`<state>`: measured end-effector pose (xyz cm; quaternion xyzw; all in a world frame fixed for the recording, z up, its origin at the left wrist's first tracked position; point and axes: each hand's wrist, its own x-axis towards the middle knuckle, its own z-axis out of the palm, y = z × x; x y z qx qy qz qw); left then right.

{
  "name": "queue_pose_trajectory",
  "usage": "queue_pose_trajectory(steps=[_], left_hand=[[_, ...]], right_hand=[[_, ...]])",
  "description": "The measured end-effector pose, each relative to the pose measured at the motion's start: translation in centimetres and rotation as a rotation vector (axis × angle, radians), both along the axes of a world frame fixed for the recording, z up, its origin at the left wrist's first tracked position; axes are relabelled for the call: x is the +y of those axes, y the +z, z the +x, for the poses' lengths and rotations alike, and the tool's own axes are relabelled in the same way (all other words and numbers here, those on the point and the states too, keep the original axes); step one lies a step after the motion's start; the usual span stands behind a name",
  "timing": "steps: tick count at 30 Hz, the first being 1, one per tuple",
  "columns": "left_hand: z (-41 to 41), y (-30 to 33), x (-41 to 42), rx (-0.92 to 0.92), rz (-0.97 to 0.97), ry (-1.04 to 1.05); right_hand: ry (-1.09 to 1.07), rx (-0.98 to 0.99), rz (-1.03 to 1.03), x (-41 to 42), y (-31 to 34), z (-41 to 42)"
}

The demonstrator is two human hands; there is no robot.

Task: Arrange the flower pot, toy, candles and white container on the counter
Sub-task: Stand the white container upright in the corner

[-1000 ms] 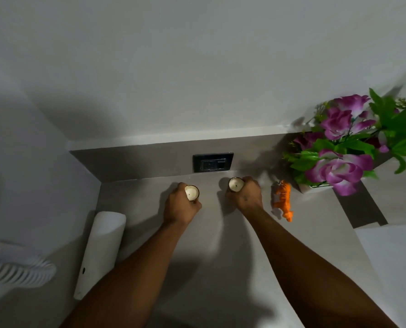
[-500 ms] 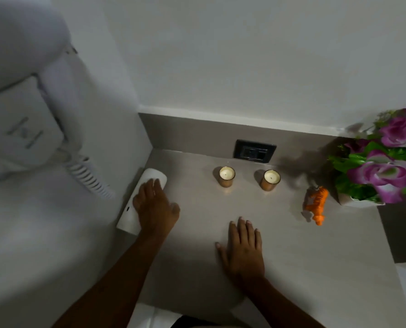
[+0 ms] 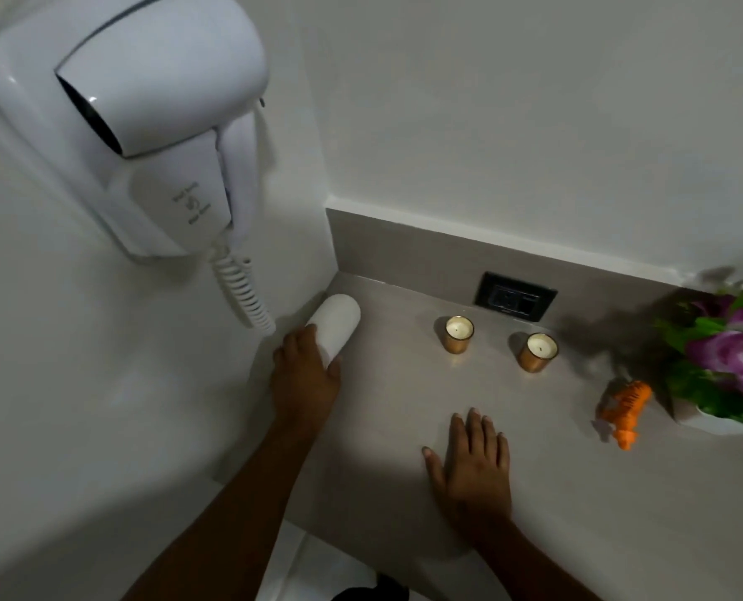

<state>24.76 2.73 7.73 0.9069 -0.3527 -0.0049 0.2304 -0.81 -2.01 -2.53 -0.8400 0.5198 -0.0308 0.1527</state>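
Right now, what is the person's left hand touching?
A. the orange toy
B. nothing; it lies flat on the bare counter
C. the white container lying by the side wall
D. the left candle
C. The left hand is wrapped over the near end of the white container, which lies on its side at the counter's left edge; it is the right hand that rests flat on the counter, clear of both candles.

the counter (image 3: 577,492) looks like smooth matt stone, greyish, with a faint sheen near the candles (image 3: 459,334). their holders look like shiny copper-toned metal or glass, the wax matt. the white container (image 3: 337,324) is smooth and matt. the hair dryer (image 3: 161,101) is glossy white plastic. the toy (image 3: 625,405) looks like orange plastic.
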Motion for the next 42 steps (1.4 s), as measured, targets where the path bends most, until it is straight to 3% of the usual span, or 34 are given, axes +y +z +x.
queue_pose_trajectory(steps=[2,6,13,16,32,36,39,42], left_hand=[[0.4,2.0,-2.5,-0.037,-0.086,-0.043],[2.2,5.0,-8.4,-0.027,-0.058,-0.156],[4.5,3.8,-12.8,-0.335,0.285,-0.19],[4.8,2.9,-13.2,-0.415,0.297,-0.187],[9.7,3.2,-16.5,-0.47,0.376,-0.253],[7.1,2.5,-15.0,-0.429,0.217,-0.305],[0.5,-1.4,-11.5,-0.293,0.067,-0.487],[-7.4,-6.3,-7.0,-0.202,0.142,-0.704]], right_hand=[[-0.003,0.009,0.007,0.0,-0.1,0.0],[-0.008,0.018,0.016,-0.1,-0.3,0.0],[-0.012,0.007,-0.001,-0.1,-0.4,0.1],[-0.01,0.027,0.015,-0.2,-0.5,0.3],[-0.009,0.012,-0.012,-0.1,-0.4,0.2],[-0.016,-0.012,-0.015,-0.1,-0.5,-0.4],[-0.081,-0.025,-0.018,0.2,-0.7,-3.0],[-0.151,-0.034,-0.049,0.4,-1.0,-6.2]])
